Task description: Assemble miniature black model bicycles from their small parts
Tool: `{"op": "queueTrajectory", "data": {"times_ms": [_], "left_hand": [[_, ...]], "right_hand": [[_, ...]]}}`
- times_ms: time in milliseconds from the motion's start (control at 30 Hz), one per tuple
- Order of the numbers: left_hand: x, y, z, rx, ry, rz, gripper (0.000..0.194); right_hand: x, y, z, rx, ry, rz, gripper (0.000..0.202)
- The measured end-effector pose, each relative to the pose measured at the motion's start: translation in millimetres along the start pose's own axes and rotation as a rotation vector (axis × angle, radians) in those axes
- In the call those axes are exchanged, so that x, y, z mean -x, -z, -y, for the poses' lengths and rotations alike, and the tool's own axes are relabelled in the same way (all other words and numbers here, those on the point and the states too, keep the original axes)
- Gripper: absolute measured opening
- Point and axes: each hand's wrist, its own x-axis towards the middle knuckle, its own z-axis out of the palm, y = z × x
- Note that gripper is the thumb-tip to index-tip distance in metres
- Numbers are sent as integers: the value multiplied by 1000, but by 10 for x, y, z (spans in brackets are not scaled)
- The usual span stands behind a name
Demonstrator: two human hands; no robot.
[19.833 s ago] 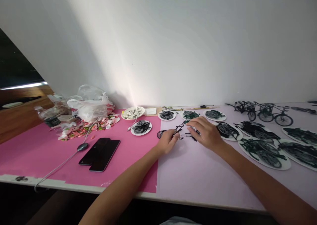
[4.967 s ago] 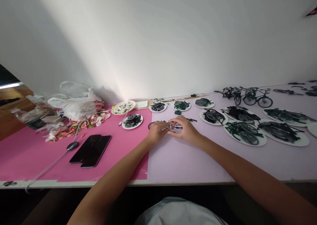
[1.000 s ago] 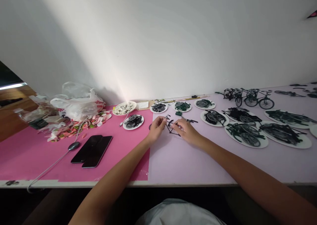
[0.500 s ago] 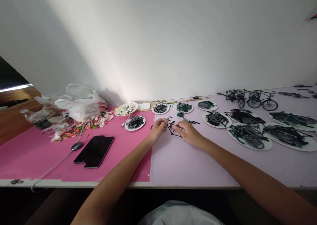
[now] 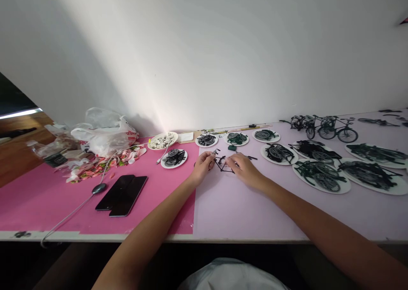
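Between my hands is a small black toy bicycle frame [image 5: 227, 168], held just over the lilac part of the table. My left hand [image 5: 204, 166] pinches its front end, where grey handlebars [image 5: 216, 151] stick up past the fingertips. At the other end, my right hand [image 5: 244, 167] grips the frame's rear with thumb and fingers. A dark thin part [image 5: 253, 157] shows just beyond the right hand. Behind it lies a small green piece [image 5: 232, 148], near a plate of green parts [image 5: 237, 139].
Plates of bicycle parts [image 5: 321, 176] stand at the right, below assembled toy bicycles [image 5: 331, 128]. A plate of grey and black parts [image 5: 174, 158] is left of my hands. Two phones [image 5: 129, 195], a cable with a dark puck [image 5: 99, 188] and a plastic bag [image 5: 106, 135] occupy the pink side.
The bicycle frame has turned slightly in my fingers, its lower bar now more level. My right hand has shifted a little along the rear end. Both hands still hold it.
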Motion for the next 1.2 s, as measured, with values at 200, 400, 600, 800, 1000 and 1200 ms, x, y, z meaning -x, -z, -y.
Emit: {"op": "queueTrajectory", "data": {"times_ms": [200, 400, 600, 800, 1000, 1200], "left_hand": [[-8, 83, -44, -83, -56, -117, 39], [-63, 185, -57, -109, -95, -195, 37], [-117, 256, -35, -157, -123, -277, 36], [-144, 297, 9, -214, -149, -348, 31], [-126, 307, 15, -259, -176, -372, 25], [-102, 299, -18, -257, -182, -365, 25]], "right_hand": [[-81, 155, -264, 62, -121, -202, 34], [-74, 109, -455, 148, -167, -241, 22], [-169, 225, -589, 184, -174, -295, 20], [-211, 421, -668, 191, -101, -229, 21], [-76, 356, -646, 243, -145, 86, 23], [-21, 276, -694, 236, -130, 120, 20]]}}
